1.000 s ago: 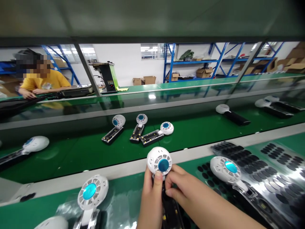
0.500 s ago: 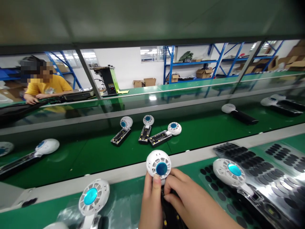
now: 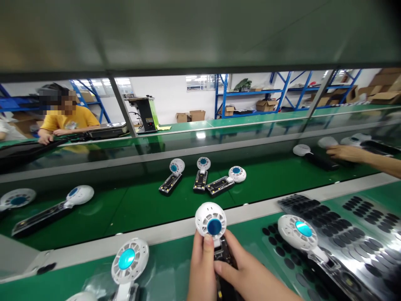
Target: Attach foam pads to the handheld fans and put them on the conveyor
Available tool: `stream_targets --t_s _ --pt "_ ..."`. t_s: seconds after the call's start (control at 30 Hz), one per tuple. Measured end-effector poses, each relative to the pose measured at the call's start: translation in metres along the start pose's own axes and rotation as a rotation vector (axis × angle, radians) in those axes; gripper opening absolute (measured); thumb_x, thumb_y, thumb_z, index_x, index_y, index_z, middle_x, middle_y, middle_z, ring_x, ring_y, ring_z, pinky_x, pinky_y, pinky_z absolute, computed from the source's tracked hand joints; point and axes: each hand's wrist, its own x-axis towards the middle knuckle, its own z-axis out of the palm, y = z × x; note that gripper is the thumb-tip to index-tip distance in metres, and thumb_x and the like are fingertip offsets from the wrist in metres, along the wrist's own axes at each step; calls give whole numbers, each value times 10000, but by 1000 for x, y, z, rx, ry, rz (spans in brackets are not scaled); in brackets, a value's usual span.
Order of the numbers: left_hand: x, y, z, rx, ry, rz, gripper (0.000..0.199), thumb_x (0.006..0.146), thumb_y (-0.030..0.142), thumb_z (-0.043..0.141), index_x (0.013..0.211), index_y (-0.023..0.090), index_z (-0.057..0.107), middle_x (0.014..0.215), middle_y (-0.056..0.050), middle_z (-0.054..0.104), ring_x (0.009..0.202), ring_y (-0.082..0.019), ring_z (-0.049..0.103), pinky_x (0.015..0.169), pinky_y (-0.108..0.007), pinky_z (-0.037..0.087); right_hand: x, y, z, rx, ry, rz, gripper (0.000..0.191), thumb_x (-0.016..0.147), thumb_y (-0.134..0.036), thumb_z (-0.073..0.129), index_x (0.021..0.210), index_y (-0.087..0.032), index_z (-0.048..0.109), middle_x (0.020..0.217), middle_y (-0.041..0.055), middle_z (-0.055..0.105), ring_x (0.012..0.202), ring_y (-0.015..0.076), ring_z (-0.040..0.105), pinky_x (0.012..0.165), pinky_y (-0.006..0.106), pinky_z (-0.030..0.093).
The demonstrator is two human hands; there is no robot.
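Note:
A handheld fan [image 3: 210, 215] with a round white head and a blue centre disc stands nearly upright between my hands. My left hand [image 3: 203, 261] grips it just below the head, thumb pressed at the neck. My right hand [image 3: 239, 265] wraps the dark handle, thumb across its front, where a circuit board and yellow parts show. On the bench to the left lies another fan [image 3: 120, 261], its lower part out of frame. To the right, a similar fan [image 3: 297, 232] rests on sheets of round black stickers [image 3: 290, 263].
Several fans [image 3: 200, 179] lie on the green belt [image 3: 134, 213] beyond a pale rail [image 3: 175, 225]. At far right, a co-worker's hand [image 3: 347, 154] touches a fan there. Across the line sits a person in yellow [image 3: 70, 119]. A low panel [image 3: 200, 37] hangs overhead.
My right hand has shifted its grip, uncovering more of the handle's front below the neck. The belt's fans sit further right in view. A co-worker's hand has entered at far right.

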Motion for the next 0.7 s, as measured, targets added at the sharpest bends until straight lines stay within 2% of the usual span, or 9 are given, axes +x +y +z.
stream_targets --t_s 0.13,0.3,0.53,0.63,0.7 --pt "2 -4 0 -22 11 39 547 692 543 549 1097 175 558 1137 -102 612 1096 -283 515 925 -357 385 3 11 0 287 -103 -80 622 704 -307 577 1254 -166 324 1146 107 572 1040 222 531 909 334 375" --pt "2 -5 1 -17 3 58 569 691 551 544 1096 153 562 1089 -113 638 1059 -294 540 936 -391 376 6 25 6 488 -85 -121 607 673 -345 640 1205 -228 371 1130 61 585 1081 216 512 945 333 345" --pt "0 -6 2 -24 -23 74 542 684 553 550 1049 155 593 1064 -108 647 1037 -283 554 903 -359 409 5 36 12 382 40 -140 653 670 -394 622 1227 -206 338 1155 86 564 1052 215 527 914 311 371" --pt "1 -6 0 -45 -41 33 568 692 550 544 1107 162 552 1113 -117 616 1084 -289 517 911 -365 400 0 32 12 357 17 -119 662 680 -427 591 1243 -193 333 1167 90 558 1067 207 523 909 300 379" --pt "4 -7 -2 -121 -113 -18 615 712 561 511 1198 185 470 1121 -120 602 1103 -291 498 884 -377 419 -5 24 3 318 -2 -95 656 697 -458 549 1253 -178 342 1147 91 576 1067 205 530 895 294 397"
